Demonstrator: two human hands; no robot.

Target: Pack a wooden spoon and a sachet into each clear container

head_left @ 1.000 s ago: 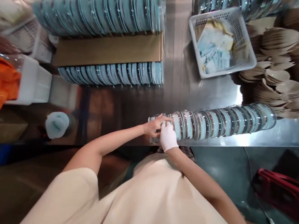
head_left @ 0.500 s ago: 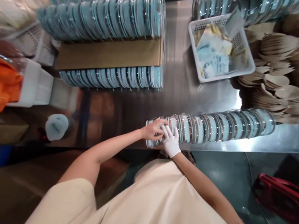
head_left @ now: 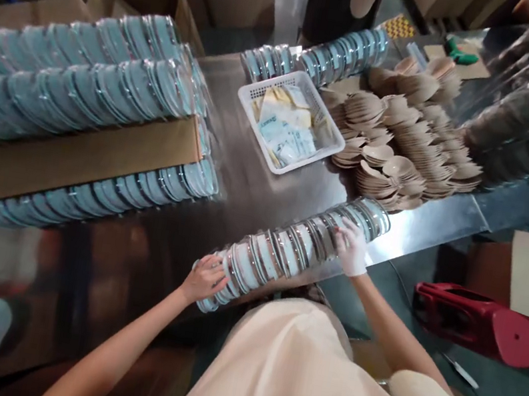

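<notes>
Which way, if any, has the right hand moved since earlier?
Yes, rightward: the right hand, earlier below the left side of the white basket, is now past its right side, at the container row.

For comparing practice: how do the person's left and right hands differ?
The left hand is bare; the right hand wears a white glove. The left hand is at the left end of a row of round pieces; the right hand is nearer its right end. Both touch that row.

A white basket [head_left: 308, 159] stands toward the far edge of the tabletop [head_left: 265, 195]; past its near edge, perhaps a red stool [head_left: 517, 340].
</notes>
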